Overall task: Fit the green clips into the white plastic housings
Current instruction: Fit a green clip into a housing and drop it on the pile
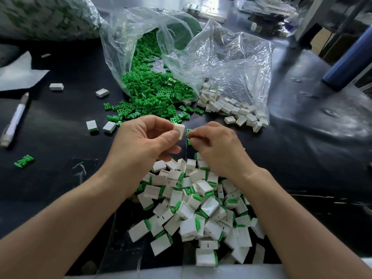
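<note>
My left hand (147, 137) pinches a white plastic housing (179, 130) between thumb and fingers. Just to its right, my right hand (216, 146) holds a green clip (188, 135) by its fingertips, a small gap from the housing. Loose green clips (149, 97) spill from a clear plastic bag (141, 37) behind the hands. Empty white housings (231, 109) lie in a second clear bag (231, 63) at the right. Below my hands lies a heap of housings with green clips fitted (197, 210).
A white pen-like tool (14, 121) lies at the left on the black table (60, 158), with white paper (18, 73) behind it. Stray housings (56, 86) and a lone green clip (24, 161) sit left. A dark blue cylinder (350, 59) stands far right.
</note>
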Demonstrator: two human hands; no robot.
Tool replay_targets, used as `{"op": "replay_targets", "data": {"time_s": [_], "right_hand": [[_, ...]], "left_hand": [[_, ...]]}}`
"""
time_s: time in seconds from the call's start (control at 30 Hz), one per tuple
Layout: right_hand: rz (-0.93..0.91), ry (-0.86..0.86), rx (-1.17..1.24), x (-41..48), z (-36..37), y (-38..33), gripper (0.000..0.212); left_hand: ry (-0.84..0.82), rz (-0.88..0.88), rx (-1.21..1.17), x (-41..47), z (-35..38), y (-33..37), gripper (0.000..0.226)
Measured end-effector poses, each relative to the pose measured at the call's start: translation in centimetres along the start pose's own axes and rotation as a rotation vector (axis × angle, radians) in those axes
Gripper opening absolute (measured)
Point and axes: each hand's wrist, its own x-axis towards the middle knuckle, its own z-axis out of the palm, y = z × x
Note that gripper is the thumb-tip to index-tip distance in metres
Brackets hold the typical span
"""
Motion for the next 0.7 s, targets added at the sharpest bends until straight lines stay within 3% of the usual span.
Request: {"op": "replay_targets", "data": {"time_s": [0.13,0.33,0.53,0.7], "right_hand": [[0.002,-0.063,-0.129,0.3,0.1,0.1,0.025],[-0.002,-0.071,-0.143,0.3,-0.3,-0.1,0.007],[0.043,-0.095,-0.066,0.2,-0.6,0.1,0.022],[0.059,-0.1,-0.089,0.2,-0.9,0.3,0.016]], "left_hand": [[0.002,-0.017,-0.013,0.1,-0.1,-0.1,0.01],[-0.012,-0.029,-0.034,0.2,0.0,-0.2,0.011],[-0.027,-0.02,-0.037,0.1,0.0,-0.2,0.012],[-0.039,-0.013,-0.016,0.1,0.1,-0.3,0.014]]}}
